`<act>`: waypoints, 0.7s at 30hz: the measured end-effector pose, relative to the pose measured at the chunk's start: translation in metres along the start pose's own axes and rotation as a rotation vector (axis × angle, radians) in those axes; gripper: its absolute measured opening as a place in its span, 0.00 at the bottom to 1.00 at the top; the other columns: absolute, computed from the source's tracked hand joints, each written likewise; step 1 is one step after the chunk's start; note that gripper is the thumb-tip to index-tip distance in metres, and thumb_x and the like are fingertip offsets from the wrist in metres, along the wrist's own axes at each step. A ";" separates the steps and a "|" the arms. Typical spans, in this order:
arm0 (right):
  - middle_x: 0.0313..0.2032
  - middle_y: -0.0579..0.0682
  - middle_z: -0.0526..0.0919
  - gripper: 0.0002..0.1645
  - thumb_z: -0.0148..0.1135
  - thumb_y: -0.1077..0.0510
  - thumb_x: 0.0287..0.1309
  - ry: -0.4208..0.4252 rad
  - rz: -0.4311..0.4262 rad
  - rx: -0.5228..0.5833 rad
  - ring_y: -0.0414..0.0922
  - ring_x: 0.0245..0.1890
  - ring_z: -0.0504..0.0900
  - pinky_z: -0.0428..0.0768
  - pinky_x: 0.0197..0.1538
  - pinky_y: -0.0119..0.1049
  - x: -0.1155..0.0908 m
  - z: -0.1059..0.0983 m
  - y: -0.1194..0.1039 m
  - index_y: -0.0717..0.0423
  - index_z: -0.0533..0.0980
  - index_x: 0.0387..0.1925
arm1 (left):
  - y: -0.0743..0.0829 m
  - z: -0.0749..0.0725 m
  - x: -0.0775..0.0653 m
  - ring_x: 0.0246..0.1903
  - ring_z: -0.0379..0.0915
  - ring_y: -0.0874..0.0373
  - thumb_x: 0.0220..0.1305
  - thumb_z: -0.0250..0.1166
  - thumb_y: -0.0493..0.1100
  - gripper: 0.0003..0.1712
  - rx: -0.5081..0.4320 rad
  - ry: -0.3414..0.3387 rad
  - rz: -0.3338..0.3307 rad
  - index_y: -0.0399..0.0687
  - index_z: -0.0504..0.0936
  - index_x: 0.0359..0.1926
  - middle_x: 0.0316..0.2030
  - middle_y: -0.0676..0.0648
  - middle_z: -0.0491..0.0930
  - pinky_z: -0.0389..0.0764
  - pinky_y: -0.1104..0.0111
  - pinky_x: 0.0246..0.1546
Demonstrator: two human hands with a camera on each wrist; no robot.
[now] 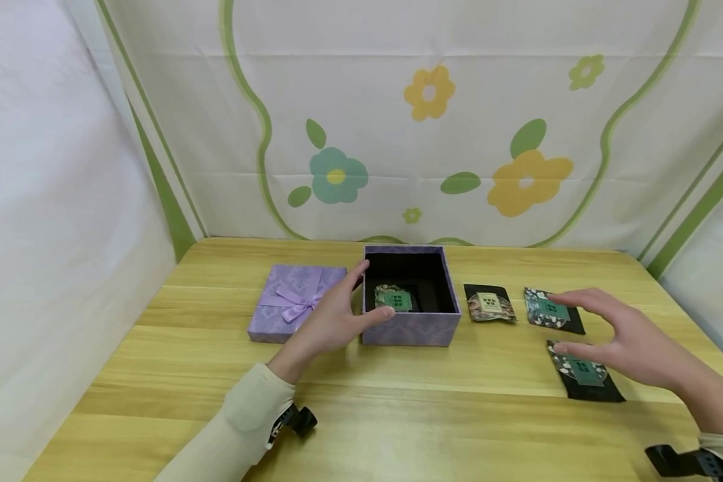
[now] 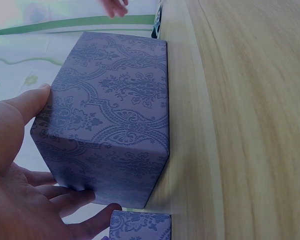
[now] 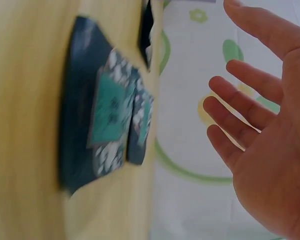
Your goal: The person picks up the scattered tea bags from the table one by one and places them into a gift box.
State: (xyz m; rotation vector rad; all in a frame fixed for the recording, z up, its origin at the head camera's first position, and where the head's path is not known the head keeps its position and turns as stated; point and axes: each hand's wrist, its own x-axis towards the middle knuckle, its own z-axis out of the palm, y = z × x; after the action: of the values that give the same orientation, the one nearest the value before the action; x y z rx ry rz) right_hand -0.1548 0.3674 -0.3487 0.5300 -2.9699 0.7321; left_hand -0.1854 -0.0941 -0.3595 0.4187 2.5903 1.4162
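Observation:
At the middle back of the table stands a purple patterned gift box (image 1: 406,329), its top uncovered and its inside black. One sachet with a green label (image 1: 394,300) lies in it. My left hand (image 1: 337,311) holds the box's front left corner, thumb at the front rim and fingers along the left side; the left wrist view shows this grip (image 2: 35,195). My right hand (image 1: 632,341) hovers over two black sachets with green labels, the nearer sachet (image 1: 587,381) and the farther sachet (image 1: 551,314). Its fingers are spread with nothing between them, as the right wrist view shows.
Left of the box lies its purple lid (image 1: 277,301) with a ribbon bow, partly behind my left hand. A black sachet with a cream label (image 1: 490,303) lies just right of the box. A white flowered curtain (image 1: 391,134) hangs behind the wooden table (image 1: 397,415).

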 end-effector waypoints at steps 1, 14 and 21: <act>0.71 0.54 0.73 0.46 0.80 0.44 0.59 -0.018 0.010 -0.004 0.52 0.69 0.70 0.73 0.61 0.56 -0.002 0.000 0.003 0.34 0.70 0.76 | 0.000 0.000 0.000 0.83 0.52 0.44 0.68 0.72 0.65 0.59 0.000 0.001 -0.001 0.68 0.44 0.87 0.85 0.54 0.51 0.62 0.38 0.77; 0.71 0.58 0.73 0.49 0.81 0.42 0.56 -0.130 0.060 -0.026 0.25 0.61 0.67 0.79 0.55 0.43 -0.025 0.012 0.041 0.37 0.70 0.76 | 0.000 0.001 0.000 0.83 0.52 0.45 0.66 0.73 0.65 0.60 -0.010 0.001 -0.012 0.69 0.44 0.87 0.85 0.56 0.51 0.63 0.38 0.78; 0.71 0.57 0.75 0.50 0.83 0.41 0.52 -0.140 0.077 -0.034 0.23 0.61 0.66 0.76 0.57 0.40 -0.030 0.017 0.051 0.36 0.71 0.75 | 0.000 0.000 0.000 0.83 0.52 0.46 0.66 0.73 0.65 0.60 -0.019 0.000 -0.024 0.70 0.45 0.87 0.85 0.57 0.51 0.62 0.39 0.78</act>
State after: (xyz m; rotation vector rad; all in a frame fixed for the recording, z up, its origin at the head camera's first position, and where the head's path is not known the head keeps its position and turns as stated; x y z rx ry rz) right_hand -0.1431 0.4113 -0.3896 0.4874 -3.1418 0.6760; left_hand -0.1853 -0.0938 -0.3596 0.3840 2.5712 1.4325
